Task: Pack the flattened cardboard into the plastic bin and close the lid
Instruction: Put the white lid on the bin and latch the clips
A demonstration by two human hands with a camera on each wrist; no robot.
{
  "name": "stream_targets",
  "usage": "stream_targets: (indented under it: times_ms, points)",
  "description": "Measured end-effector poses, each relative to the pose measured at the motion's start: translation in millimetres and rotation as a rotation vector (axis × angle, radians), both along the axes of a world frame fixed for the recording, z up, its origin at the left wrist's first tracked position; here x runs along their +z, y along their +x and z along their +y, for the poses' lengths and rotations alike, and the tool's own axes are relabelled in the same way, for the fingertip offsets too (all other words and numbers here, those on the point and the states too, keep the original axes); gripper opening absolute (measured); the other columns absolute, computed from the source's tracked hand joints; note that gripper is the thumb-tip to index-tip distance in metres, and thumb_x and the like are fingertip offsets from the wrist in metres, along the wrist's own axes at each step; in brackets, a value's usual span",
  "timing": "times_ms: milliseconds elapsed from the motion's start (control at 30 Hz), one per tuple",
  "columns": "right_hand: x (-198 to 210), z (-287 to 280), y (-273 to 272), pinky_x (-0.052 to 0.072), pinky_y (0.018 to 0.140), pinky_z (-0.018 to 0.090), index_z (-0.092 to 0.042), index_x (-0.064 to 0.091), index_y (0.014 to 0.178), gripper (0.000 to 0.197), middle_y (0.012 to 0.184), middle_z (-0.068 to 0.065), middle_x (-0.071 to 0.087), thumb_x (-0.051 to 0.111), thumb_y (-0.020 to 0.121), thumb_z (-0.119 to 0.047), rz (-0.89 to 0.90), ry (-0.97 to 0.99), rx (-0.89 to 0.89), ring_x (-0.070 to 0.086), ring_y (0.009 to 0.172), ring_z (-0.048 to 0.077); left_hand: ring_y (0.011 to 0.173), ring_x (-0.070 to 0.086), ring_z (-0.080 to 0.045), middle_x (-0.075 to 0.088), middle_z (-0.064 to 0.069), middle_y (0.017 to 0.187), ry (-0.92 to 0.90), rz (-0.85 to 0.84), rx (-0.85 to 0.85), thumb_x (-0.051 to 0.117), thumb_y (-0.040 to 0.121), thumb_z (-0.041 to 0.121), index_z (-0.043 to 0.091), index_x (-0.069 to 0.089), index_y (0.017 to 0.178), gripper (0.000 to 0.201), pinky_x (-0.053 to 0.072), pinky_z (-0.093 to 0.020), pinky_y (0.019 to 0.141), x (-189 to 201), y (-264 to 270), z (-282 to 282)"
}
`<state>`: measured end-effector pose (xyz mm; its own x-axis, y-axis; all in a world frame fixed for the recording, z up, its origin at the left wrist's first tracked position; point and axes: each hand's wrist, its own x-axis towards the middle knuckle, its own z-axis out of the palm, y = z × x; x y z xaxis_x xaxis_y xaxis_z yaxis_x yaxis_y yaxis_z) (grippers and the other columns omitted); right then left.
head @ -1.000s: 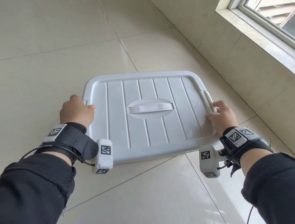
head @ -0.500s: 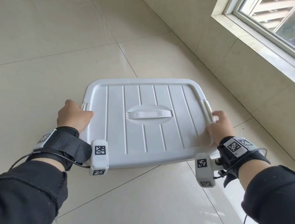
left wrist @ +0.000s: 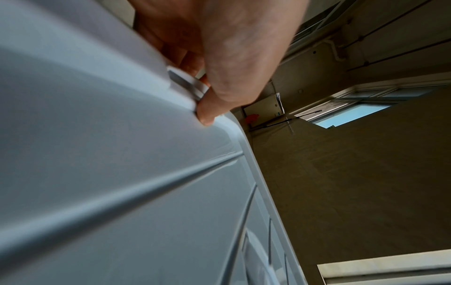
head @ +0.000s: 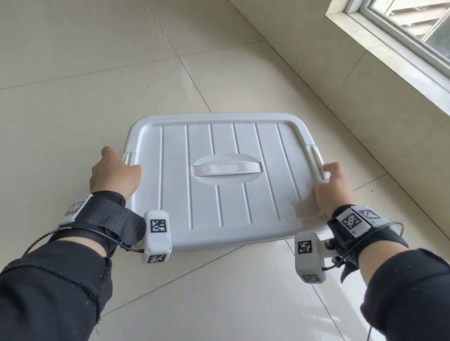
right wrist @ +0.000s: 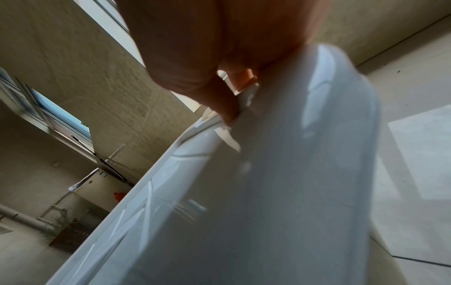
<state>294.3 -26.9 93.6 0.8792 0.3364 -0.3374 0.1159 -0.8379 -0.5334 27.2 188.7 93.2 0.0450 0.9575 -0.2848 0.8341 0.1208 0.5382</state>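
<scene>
A white ribbed plastic lid (head: 215,197) with a moulded centre handle (head: 227,167) hangs above the tiled floor, held level between both hands. My left hand (head: 115,172) grips its left edge at a latch tab, thumb on top; the left wrist view shows the thumb (left wrist: 207,113) pressing the lid (left wrist: 122,173) rim and fingers curled beneath. My right hand (head: 331,190) grips the right edge by the latch (head: 316,161); the blurred right wrist view shows its fingers (right wrist: 224,108) wrapped on the lid (right wrist: 268,192) rim. No cardboard and no bin body show in any view.
Pale glossy floor tiles (head: 91,57) spread all around. A tiled wall (head: 328,64) with a window sill (head: 416,60) runs along the right. The wrist views show a distant room corner with a white appliance (left wrist: 262,108) and a red item (left wrist: 252,118).
The lid, gripped the same way by both hands, sits lower in the head view as the view has tilted up to show more floor and wall.
</scene>
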Motion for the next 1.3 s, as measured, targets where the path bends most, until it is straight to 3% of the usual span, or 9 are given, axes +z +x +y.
stream_targets:
  times_ms: [167, 567, 800, 867, 933, 1000, 1133, 1200, 1300]
  points:
    - [0, -2, 0, 0.034, 0.045, 0.024, -0.019, 0.038, 0.133, 0.049, 0.069, 0.002, 0.045, 0.033, 0.088, 0.002, -0.003, 0.005, 0.005, 0.045, 0.055, 0.017, 0.112, 0.054, -0.045, 0.056, -0.027, 0.122, 0.010, -0.013, -0.009, 0.056, 0.087, 0.019, -0.002, 0.043, 0.118, 0.039, 0.044, -0.046, 0.093, 2, -2, -3]
    - [-5, -2, 1, 0.038, 0.048, 0.025, -0.020, 0.038, 0.132, 0.047, 0.069, 0.002, 0.046, 0.034, 0.089, 0.000, -0.021, 0.007, 0.015, 0.048, 0.059, 0.020, 0.111, 0.055, -0.045, 0.057, -0.027, 0.121, 0.016, -0.030, -0.006, 0.056, 0.090, 0.022, -0.001, 0.043, 0.119, 0.039, 0.044, -0.044, 0.090, 4, -3, -9]
    - [1, -4, 0, 0.039, 0.052, 0.027, -0.022, 0.036, 0.136, 0.051, 0.072, 0.002, 0.047, 0.037, 0.090, -0.001, 0.003, -0.005, 0.016, 0.052, 0.074, 0.026, 0.111, 0.055, -0.043, 0.057, -0.026, 0.123, -0.014, -0.020, -0.031, 0.052, 0.093, 0.022, 0.001, 0.041, 0.125, 0.040, 0.043, -0.042, 0.088, 4, -6, -15]
    - [4, -6, -1, 0.045, 0.058, 0.029, -0.022, 0.037, 0.137, 0.052, 0.081, 0.003, 0.053, 0.041, 0.089, -0.003, 0.013, 0.011, 0.022, 0.053, 0.076, 0.025, 0.113, 0.055, -0.043, 0.057, -0.025, 0.125, -0.019, -0.018, -0.038, 0.051, 0.093, 0.022, 0.002, 0.040, 0.128, 0.042, 0.043, -0.042, 0.090, 4, -6, -16]
    - [9, -9, -1, 0.049, 0.071, 0.031, -0.020, 0.039, 0.138, 0.051, 0.111, 0.012, 0.059, 0.045, 0.089, -0.006, 0.027, 0.040, 0.013, 0.053, 0.083, 0.025, 0.113, 0.055, -0.043, 0.057, -0.026, 0.125, -0.025, -0.017, -0.041, 0.051, 0.093, 0.021, 0.002, 0.040, 0.129, 0.042, 0.043, -0.043, 0.091, 4, -6, -16]
    - [13, -13, -1, 0.045, 0.075, 0.030, -0.018, 0.038, 0.140, 0.053, 0.129, 0.014, 0.054, 0.049, 0.089, -0.008, 0.039, 0.081, 0.001, 0.055, 0.093, 0.027, 0.113, 0.055, -0.043, 0.057, -0.026, 0.125, -0.021, -0.017, -0.041, 0.050, 0.093, 0.020, 0.002, 0.040, 0.130, 0.042, 0.043, -0.043, 0.091, 2, -6, -16]
    - [19, -18, 1, 0.045, 0.088, 0.034, -0.013, 0.043, 0.137, 0.050, 0.133, 0.015, 0.053, 0.053, 0.088, -0.010, 0.029, 0.115, 0.010, 0.054, 0.116, 0.031, 0.112, 0.055, -0.043, 0.057, -0.026, 0.124, -0.030, -0.022, -0.034, 0.049, 0.092, 0.018, 0.002, 0.040, 0.129, 0.041, 0.044, -0.043, 0.091, 1, -6, -15]
    - [22, -21, 1, 0.046, 0.093, 0.038, -0.010, 0.047, 0.134, 0.046, 0.131, 0.017, 0.055, 0.054, 0.088, -0.009, 0.030, 0.142, 0.008, 0.055, 0.115, 0.032, 0.111, 0.056, -0.043, 0.058, -0.026, 0.123, -0.037, -0.025, -0.030, 0.048, 0.091, 0.016, 0.002, 0.041, 0.128, 0.040, 0.044, -0.043, 0.089, 1, -6, -15]
    - [25, -24, 3, 0.047, 0.091, 0.038, -0.007, 0.052, 0.128, 0.041, 0.126, 0.017, 0.058, 0.055, 0.088, -0.007, 0.035, 0.184, -0.007, 0.058, 0.112, 0.032, 0.111, 0.055, -0.043, 0.057, -0.026, 0.124, -0.042, -0.024, -0.027, 0.048, 0.091, 0.016, 0.002, 0.041, 0.128, 0.040, 0.044, -0.042, 0.089, 2, -7, -16]
